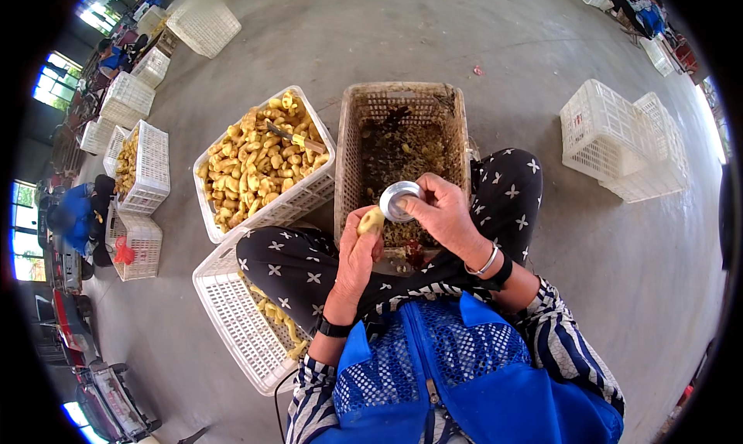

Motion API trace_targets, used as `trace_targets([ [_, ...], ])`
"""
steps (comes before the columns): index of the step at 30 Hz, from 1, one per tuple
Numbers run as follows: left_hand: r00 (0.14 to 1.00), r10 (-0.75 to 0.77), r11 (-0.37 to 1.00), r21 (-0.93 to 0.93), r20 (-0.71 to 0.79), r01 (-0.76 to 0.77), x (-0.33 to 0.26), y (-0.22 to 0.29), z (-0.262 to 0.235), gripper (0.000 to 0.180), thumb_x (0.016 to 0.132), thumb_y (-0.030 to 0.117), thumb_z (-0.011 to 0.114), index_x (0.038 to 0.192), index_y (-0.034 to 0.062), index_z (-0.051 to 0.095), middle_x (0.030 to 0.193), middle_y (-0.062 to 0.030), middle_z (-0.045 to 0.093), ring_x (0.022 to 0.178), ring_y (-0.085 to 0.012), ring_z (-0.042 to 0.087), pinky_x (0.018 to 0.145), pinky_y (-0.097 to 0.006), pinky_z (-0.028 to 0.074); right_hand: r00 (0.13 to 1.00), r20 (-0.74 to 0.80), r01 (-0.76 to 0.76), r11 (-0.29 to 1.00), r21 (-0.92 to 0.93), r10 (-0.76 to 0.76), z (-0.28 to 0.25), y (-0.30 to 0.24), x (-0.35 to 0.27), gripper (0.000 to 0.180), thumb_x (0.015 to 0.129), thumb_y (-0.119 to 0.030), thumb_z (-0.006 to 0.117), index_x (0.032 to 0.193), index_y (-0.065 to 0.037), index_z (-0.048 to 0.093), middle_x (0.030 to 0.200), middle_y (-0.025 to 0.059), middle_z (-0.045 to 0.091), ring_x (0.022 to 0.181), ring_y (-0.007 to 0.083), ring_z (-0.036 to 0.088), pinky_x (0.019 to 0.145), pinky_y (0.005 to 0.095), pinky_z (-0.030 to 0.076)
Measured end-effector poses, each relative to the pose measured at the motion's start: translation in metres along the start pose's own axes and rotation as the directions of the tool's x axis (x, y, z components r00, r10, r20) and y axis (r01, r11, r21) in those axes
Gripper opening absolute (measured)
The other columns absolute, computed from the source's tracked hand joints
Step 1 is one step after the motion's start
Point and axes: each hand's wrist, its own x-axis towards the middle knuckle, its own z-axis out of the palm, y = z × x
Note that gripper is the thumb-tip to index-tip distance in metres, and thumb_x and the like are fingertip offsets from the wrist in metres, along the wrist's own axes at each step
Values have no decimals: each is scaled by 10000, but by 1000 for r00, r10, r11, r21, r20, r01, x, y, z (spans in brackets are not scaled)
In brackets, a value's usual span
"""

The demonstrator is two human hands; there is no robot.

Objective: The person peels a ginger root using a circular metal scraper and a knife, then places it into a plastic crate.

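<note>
**Both hands busy over the brown crate**

Her left hand (354,260) has its fingers curled shut around a small pale yellow ginger knob (371,220), held above her lap. The right hand (441,212) pinches a round shiny metal lid-like disc (398,200) against it. Just beyond stands the brown plastic lattice crate (350,146) of dark scraps, beside a white plastic crate (302,200) full of yellow ginger pieces

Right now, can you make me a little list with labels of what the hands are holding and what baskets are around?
left hand: holds a yellow piece
right hand: holds a round metal lid against the piece
front basket: tan crate, dark scraps inside
left basket: white crate, full of yellow pieces
low basket: white crate by the left knee, few pieces
far right: empty white crates
</note>
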Motion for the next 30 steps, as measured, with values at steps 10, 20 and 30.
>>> trace_targets([
  [10,986,165,928,343,-28,-146,-5,-5,-4,250,943,174,496,1140,22,515,834,1,509,687,-65,436,616,-218,381,980,46,199,966,-167,-194,-6,-12,11,220,792,-119,722,736,-2,545,628,45,480,589,117,443,523,306,393],
  [20,972,236,862,458,13,-215,-8,-3,2,240,938,126,492,1152,17,510,842,-28,528,702,-100,468,641,-249,420,974,116,211,967,-147,-195,0,-6,4,188,800,-107,717,757,-2,566,619,31,479,564,98,438,483,307,377],
  [30,993,113,970,217,-18,-106,-7,-8,6,225,981,207,443,1143,55,480,802,1,488,603,-32,370,528,-182,308,948,-91,256,902,-348,-304,-7,21,28,206,807,-107,700,751,7,538,619,77,467,575,124,447,507,313,385],
])
